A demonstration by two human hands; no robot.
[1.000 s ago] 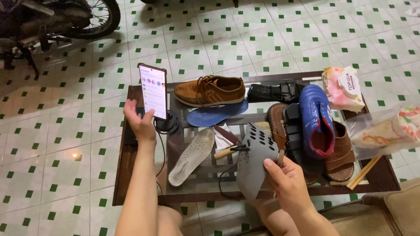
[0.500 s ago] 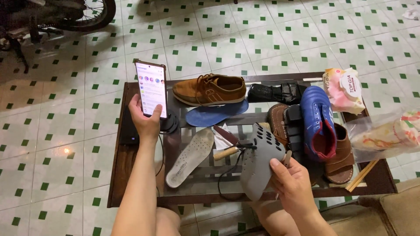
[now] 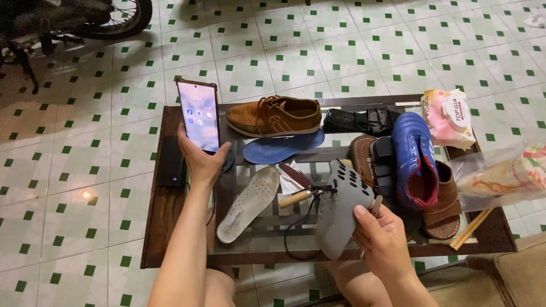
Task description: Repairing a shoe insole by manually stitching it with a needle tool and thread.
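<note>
My left hand (image 3: 202, 162) holds a smartphone (image 3: 198, 115) upright with its lit screen toward me, above the left side of a low glass-topped table (image 3: 156, 227). My right hand (image 3: 382, 239) grips a grey perforated shoe piece (image 3: 340, 206) together with a thin metal tool (image 3: 372, 209), near the table's front edge. On the table lie a brown lace-up shoe (image 3: 276, 115), a blue insole (image 3: 282, 148), a grey insole (image 3: 249, 203) and a wooden-handled knife (image 3: 297, 187).
A blue sports shoe (image 3: 414, 159) rests on brown sandals (image 3: 443, 199), with a black sandal (image 3: 361, 120) behind. A pink wipes pack (image 3: 449, 116), a plastic bag (image 3: 503, 173), chopsticks (image 3: 471, 227) and a black power bank (image 3: 172, 162) also lie there. A motorbike wheel (image 3: 116, 17) stands far left.
The phone's screen has switched from a white page to a darker screen with icons. My right hand has shifted the grey piece slightly right and down.
</note>
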